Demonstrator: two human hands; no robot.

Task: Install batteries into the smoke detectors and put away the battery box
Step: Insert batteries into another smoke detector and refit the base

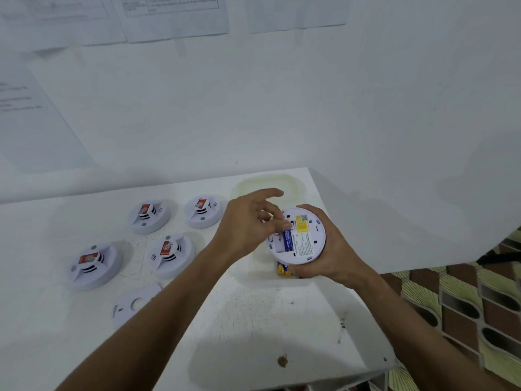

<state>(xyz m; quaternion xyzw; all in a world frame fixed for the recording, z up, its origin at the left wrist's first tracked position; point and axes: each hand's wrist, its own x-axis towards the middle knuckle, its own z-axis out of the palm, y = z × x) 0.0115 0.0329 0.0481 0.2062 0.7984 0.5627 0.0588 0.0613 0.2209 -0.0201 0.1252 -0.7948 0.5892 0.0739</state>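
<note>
The right hand (324,249) grips the upturned smoke detector (306,238) near the table's (253,320) right edge; left hand (248,224) fingers press the blue battery (287,240) into it.

Single head cam, wide-angle, looks fwd + down from above/behind both forearms. Close range: hands (284,235) sit just right of frame centre. Table (253,320) fills lower half, wall (282,108) w/ papers beyond the fingertips, patterned floor (465,306) right of the fingers. No 2nd view, no overlap.
</note>
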